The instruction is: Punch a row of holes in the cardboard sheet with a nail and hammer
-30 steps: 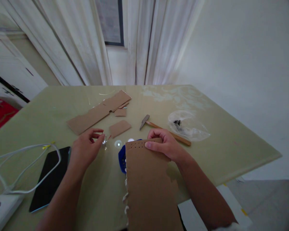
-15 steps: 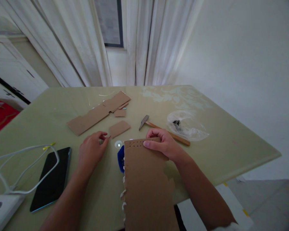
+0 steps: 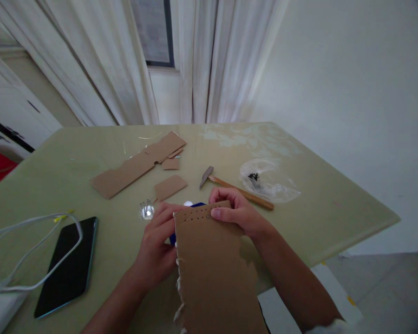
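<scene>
1. Near the table's front edge, the cardboard sheet is held up by both hands; right hand pinches its punched far edge.
2. Left hand grips its left edge; hammer lies just beyond.

You have two hands in view: your left hand and your right hand, both on one large cardboard sheet with a single row of small holes near its top edge. On the table you can count four loose cardboard pieces: one long strip, one wider piece touching its far end, one small scrap and one small rectangle. There is one hammer, one clear plastic bag, one black phone, one white cable, one small cluster of pins and one blue object, mostly hidden.
</scene>
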`<state>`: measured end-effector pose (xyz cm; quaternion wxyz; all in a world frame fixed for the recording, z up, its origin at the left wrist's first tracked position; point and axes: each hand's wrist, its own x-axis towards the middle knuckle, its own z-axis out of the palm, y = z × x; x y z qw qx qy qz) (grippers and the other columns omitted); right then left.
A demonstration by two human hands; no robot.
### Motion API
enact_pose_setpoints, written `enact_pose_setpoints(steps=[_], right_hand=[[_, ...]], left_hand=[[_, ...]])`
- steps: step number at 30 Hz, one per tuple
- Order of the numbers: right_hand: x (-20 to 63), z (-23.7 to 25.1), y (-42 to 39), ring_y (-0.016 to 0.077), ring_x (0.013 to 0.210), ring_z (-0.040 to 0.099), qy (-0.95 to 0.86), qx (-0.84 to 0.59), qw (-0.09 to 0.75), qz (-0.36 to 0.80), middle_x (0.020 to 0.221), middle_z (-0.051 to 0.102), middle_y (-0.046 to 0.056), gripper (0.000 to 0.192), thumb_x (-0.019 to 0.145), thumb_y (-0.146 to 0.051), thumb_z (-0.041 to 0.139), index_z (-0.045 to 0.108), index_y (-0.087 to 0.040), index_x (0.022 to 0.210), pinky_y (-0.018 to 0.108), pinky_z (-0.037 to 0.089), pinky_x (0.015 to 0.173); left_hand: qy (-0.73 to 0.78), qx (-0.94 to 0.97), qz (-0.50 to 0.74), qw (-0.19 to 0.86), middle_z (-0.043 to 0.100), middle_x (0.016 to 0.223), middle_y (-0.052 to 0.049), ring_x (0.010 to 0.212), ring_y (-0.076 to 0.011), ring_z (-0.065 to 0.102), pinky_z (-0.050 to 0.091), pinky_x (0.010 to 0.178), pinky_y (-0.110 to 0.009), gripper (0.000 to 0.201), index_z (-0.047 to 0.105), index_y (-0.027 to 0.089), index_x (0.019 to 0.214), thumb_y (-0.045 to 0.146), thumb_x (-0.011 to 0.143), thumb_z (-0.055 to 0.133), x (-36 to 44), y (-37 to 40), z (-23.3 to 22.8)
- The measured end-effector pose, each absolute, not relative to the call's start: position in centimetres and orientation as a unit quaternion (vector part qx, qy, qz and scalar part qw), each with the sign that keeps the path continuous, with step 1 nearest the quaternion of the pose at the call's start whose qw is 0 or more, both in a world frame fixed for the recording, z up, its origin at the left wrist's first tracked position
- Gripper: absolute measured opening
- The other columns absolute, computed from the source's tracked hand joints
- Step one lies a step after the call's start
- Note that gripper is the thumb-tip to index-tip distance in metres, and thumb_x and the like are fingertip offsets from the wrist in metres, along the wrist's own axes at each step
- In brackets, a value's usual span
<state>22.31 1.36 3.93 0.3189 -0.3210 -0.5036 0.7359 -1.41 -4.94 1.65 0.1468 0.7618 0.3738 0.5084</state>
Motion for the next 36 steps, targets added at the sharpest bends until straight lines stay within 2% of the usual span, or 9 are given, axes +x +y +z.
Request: enact_pose_setpoints(steps=[5,10,17,22,30,36], right_hand=[[22.2,4.0,1.2,0.0062,0.053,0.049,-0.507,-0.32,0.305,0.74,0.073,0.061,-0.005,0.049,0.074,-0.051,0.099,0.064,-0.02,0.088,0.016,0.037,0.048],[22.1,3.8,1.2,0.0062,0.053,0.048,-0.514,-0.316,0.306,0.737,0.072,0.06,-0.006,0.05,0.075,-0.053,0.098,0.063,-0.02,0.087,0.016,0.036,0.048],[22.3,3.9,1.2,0.0069,0.055,0.046,-0.54,-0.31,0.286,0.729,0.071,0.058,-0.006,0.048,0.076,-0.053,0.097,0.064,-0.021,0.089,0.017,0.034,0.047],[22.6,4.3,1.0,0.0073,0.057,0.043,-0.563,-0.315,0.281,0.71,0.071,0.056,-0.006,0.047,0.078,-0.053,0.096,0.064,-0.021,0.09,0.017,0.032,0.048],[22.7,4.8,0.8,0.0081,0.058,0.04,-0.612,-0.303,0.284,0.673,0.073,0.052,-0.006,0.043,0.082,-0.053,0.093,0.065,-0.021,0.089,0.019,0.029,0.049],[22.7,5.0,0.8,0.0087,0.06,0.041,-0.636,-0.306,0.272,0.654,0.073,0.052,-0.006,0.04,0.084,-0.051,0.091,0.067,-0.021,0.09,0.02,0.029,0.049]], left_hand=[[0.371,0.745,0.535,0.149,0.081,0.097,-0.004,0.08,-0.0177,0.065,0.054,0.07,-0.029,0.007,0.078,0.022,0.1,0.018,0.099,0.072,-0.4,-4.9,1.9],[0.374,0.743,0.532,0.157,0.081,0.093,-0.003,0.075,-0.0179,0.067,0.054,0.065,-0.029,0.007,0.077,0.022,0.096,0.02,0.099,0.071,-0.2,-4.6,2.0],[0.384,0.735,0.537,0.152,0.077,0.083,-0.004,0.07,-0.02,0.063,0.052,0.063,-0.034,0.012,0.072,0.023,0.085,0.021,0.097,0.072,-0.1,-5.1,2.0],[0.373,0.738,0.542,0.149,0.077,0.085,-0.002,0.07,-0.0201,0.061,0.049,0.065,-0.036,0.013,0.072,0.024,0.085,0.019,0.097,0.072,-0.2,-5.3,2.0],[0.373,0.74,0.545,0.131,0.075,0.08,-0.002,0.066,-0.02,0.062,0.051,0.064,-0.039,0.019,0.07,0.025,0.085,0.026,0.104,0.067,0.0,-5.4,2.2],[0.351,0.728,0.573,0.139,0.073,0.076,-0.002,0.065,-0.018,0.061,0.05,0.06,-0.034,0.02,0.069,0.023,0.082,0.027,0.101,0.072,0.3,-5.5,2.2]])
